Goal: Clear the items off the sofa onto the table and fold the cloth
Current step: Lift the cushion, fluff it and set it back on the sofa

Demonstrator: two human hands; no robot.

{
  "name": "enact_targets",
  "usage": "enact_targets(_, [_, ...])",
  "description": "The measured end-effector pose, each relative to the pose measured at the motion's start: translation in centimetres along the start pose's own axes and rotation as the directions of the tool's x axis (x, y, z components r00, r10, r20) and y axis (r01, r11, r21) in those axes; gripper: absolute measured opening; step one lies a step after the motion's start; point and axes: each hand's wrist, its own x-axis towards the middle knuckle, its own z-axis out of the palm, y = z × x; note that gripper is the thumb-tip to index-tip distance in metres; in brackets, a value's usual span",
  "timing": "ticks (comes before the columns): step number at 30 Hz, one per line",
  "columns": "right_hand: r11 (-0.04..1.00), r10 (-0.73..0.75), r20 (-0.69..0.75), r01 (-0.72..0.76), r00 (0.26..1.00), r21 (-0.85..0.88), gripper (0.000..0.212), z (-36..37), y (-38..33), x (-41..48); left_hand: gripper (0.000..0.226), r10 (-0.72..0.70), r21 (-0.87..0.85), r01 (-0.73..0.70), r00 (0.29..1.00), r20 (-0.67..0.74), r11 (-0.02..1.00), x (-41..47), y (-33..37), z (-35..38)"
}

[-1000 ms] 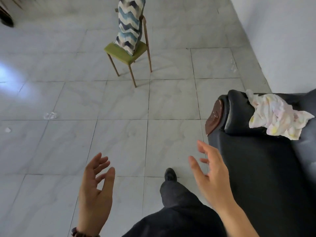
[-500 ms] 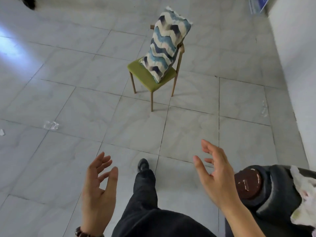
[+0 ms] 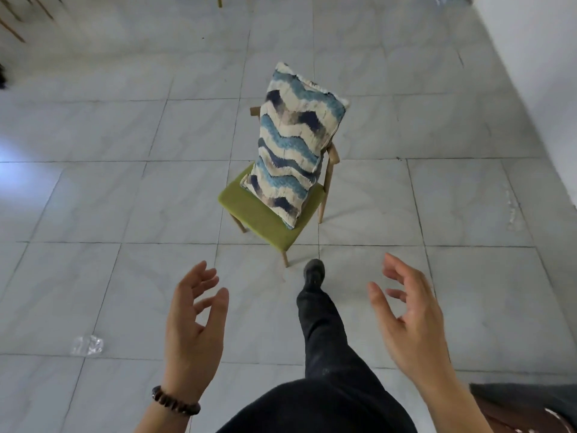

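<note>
A blue, navy and cream wavy-patterned cushion (image 3: 295,145) leans upright against the back of a wooden chair with a green seat (image 3: 262,214), straight ahead on the tiled floor. My left hand (image 3: 193,326) and my right hand (image 3: 406,320) are raised in front of me, palms facing each other, fingers apart and holding nothing. Both hands are well short of the chair. Only a dark corner of the sofa arm (image 3: 530,404) shows at the bottom right. The cloth and the table are out of view.
My black-trousered leg and shoe (image 3: 313,273) step forward just short of the chair's front leg. A crumpled clear wrapper (image 3: 87,345) lies on the floor at the left. A white wall (image 3: 537,57) runs along the right.
The view has swung away from the sofa and its cloth, toward the chair. The chair and cushion are now much closer and centred. Both hands stay open and raised.
</note>
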Motion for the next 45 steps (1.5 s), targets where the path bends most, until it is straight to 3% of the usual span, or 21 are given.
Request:
enact_targets(10, [0.998,0.055,0.054,-0.056,0.997,0.018,0.052,9.8,0.5,29.6,0.045,0.015,0.116,-0.031,0.991,0.133,0.993,30.1,1.1,10.6])
enact_targets(15, [0.976,0.205,0.002,-0.205,0.979,0.071,0.083,16.6,1.3,41.4,0.061,-0.019,0.231,-0.034,0.975,0.223,0.972,44.0,-1.2,17.2])
enact_targets(21, [0.855,0.516,-0.077,-0.518,0.853,0.001,0.124,25.3,5.3,50.3,0.077,-0.101,0.321,-0.040,0.907,0.410,0.946,57.3,-7.7,25.6])
enact_targets(24, [0.778,0.622,-0.174,-0.628,0.764,0.027,0.134,28.5,7.3,51.6,0.102,-0.192,0.408,-0.008,0.873,0.448,0.913,61.8,-10.9,28.7])
enact_targets(28, [0.755,0.643,-0.270,-0.652,0.717,0.069,0.134,30.3,8.6,51.4,0.128,-0.372,0.412,0.140,0.738,0.563,0.900,64.9,-13.5,30.2])
enact_targets(30, [0.773,0.615,-0.292,-0.634,0.733,0.037,0.128,29.9,8.1,51.3,0.116,-0.394,0.380,0.184,0.695,0.602,0.906,65.0,-13.2,30.0])
enact_targets(34, [0.804,0.541,-0.344,-0.592,0.768,-0.058,0.109,27.1,4.3,51.0,0.063,-0.315,0.301,0.167,0.772,0.552,0.939,63.3,-10.0,27.5])
enact_targets(38, [0.857,0.463,-0.428,-0.516,0.776,-0.008,0.107,21.7,-2.1,49.1,0.059,-0.199,0.091,0.178,0.829,0.522,0.980,61.0,-3.3,23.7])
enact_targets(41, [0.892,0.401,-0.569,-0.448,0.718,0.064,0.109,16.7,-6.7,46.3,0.057,-0.129,-0.108,0.231,0.809,0.573,0.967,59.1,2.2,22.0])
enact_targets(45, [0.904,0.385,-0.751,-0.382,0.537,0.191,0.106,11.5,-10.7,39.5,0.042,-0.058,-0.313,0.418,0.672,0.739,0.853,54.8,8.9,22.5])
